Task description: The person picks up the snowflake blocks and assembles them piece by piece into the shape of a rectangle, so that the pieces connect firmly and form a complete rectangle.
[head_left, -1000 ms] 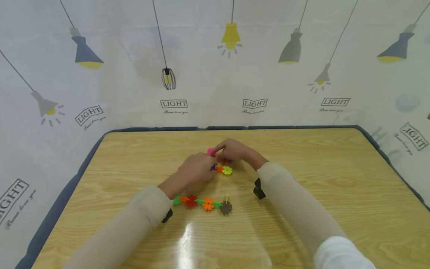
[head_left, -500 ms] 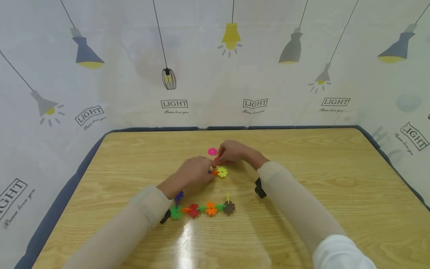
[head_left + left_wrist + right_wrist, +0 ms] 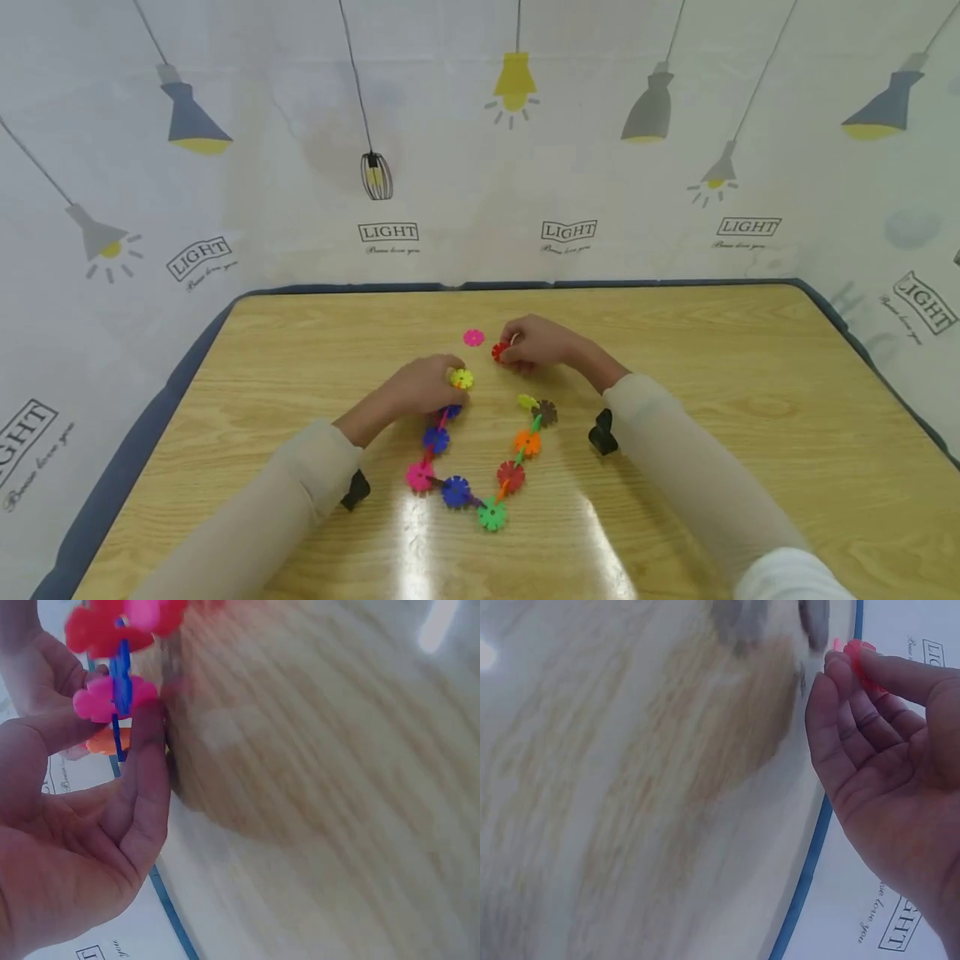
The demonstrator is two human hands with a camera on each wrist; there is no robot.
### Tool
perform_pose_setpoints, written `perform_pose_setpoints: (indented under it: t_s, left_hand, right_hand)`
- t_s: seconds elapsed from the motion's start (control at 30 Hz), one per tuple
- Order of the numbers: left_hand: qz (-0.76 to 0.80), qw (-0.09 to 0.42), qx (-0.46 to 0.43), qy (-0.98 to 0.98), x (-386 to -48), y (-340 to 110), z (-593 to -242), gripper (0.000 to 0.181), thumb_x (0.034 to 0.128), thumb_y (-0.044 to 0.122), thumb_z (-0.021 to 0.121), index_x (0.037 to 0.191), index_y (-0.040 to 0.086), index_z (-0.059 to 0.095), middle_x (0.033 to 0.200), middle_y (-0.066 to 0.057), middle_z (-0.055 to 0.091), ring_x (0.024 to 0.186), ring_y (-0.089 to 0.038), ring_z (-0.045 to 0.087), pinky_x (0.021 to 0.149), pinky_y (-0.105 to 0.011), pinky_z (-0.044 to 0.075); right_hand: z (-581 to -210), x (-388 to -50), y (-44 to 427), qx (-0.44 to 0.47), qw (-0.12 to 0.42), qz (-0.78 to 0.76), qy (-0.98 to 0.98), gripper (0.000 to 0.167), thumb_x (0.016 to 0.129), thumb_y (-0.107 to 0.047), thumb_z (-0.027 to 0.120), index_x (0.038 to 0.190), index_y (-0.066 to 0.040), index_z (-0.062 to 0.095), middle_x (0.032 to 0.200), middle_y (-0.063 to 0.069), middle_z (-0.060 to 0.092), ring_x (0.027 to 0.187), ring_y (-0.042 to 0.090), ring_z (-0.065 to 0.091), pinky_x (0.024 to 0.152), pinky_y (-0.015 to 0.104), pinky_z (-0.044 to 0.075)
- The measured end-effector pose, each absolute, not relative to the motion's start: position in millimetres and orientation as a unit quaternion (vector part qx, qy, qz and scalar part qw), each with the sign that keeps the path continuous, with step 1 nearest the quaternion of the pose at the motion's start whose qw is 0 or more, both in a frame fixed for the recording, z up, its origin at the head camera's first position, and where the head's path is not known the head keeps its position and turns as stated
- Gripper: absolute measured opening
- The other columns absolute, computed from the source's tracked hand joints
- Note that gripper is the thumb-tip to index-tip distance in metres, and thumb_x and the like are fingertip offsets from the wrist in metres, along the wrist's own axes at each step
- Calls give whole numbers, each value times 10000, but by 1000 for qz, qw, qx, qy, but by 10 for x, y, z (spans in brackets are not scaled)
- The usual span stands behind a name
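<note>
A chain of interlocked flower-shaped plastic discs (image 3: 456, 492) in many colours curves in a U on the table. My left hand (image 3: 425, 385) pinches it near its upper left end, where a yellow disc (image 3: 462, 379) shows by the fingertips. In the left wrist view, thumb and fingers grip a pink disc (image 3: 94, 701) joined to blue ones. My right hand (image 3: 543, 342) pinches a loose red disc (image 3: 498, 352) between thumb and fingers, apart from the chain. The chain's other end, with a brown disc (image 3: 546, 412) and a yellow one (image 3: 527, 402), lies below the right hand.
A single pink disc (image 3: 473, 337) lies flat on the wooden table (image 3: 712, 358), beyond and between the hands. A cloth backdrop (image 3: 465, 167) printed with lamps rises behind the table's dark far edge.
My left hand has shifted left and swung the chain into a U nearer me. The right hand, with the red disc, has moved slightly right, away from the left hand.
</note>
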State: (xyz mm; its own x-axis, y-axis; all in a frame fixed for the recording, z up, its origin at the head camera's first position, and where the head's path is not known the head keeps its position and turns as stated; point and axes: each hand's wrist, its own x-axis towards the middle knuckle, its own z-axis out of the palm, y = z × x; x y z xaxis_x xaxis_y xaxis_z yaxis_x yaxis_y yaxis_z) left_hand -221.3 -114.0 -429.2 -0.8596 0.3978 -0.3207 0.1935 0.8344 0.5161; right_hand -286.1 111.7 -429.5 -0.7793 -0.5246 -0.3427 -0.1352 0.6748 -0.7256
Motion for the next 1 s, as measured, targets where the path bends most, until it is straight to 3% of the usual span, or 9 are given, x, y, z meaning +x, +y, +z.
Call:
perform_pose_setpoints:
  t_s: [0.13,0.2,0.4,0.53,1.0]
  left_hand:
    - [326,241,111,907,-2203,-1172,-4332,595,881,282,695,1374,34,473,990,-96,662,556,-162,604,588,-322,536]
    - [372,253,87,889,-2203,-1181,-4356,588,887,253,699,1370,26,450,943,-112,651,521,-168,599,530,-317,540]
    - [472,268,29,839,-2214,-1197,-4409,569,889,218,715,1358,51,440,1070,-152,622,666,-205,652,610,-343,577]
    - [519,272,19,810,-2202,-1214,-4416,574,867,207,745,1341,67,454,1025,-125,678,741,-195,666,685,-347,584]
    - [579,279,44,765,-2177,-1262,-4440,604,855,211,761,1351,54,454,1003,-103,717,774,-191,686,735,-375,587]
  right_hand:
    - [-4243,-2806,1100,-201,259,-353,876,133,938,-161,609,982,-36,605,759,51,636,618,145,585,616,260,531]
    - [-4212,-2774,1084,-208,246,-343,883,121,928,-170,612,954,-52,609,746,31,627,620,134,562,611,248,499]
    - [-4152,-2656,1014,-239,211,-329,889,93,888,-174,650,871,-86,626,773,13,614,672,145,524,633,260,447]
    - [-4168,-2594,955,-256,211,-337,881,65,877,-149,664,849,-97,638,780,17,635,653,152,527,618,273,454]
    - [-4199,-2507,856,-269,193,-299,895,85,900,-168,678,827,-137,646,799,-13,649,614,143,531,577,271,459]
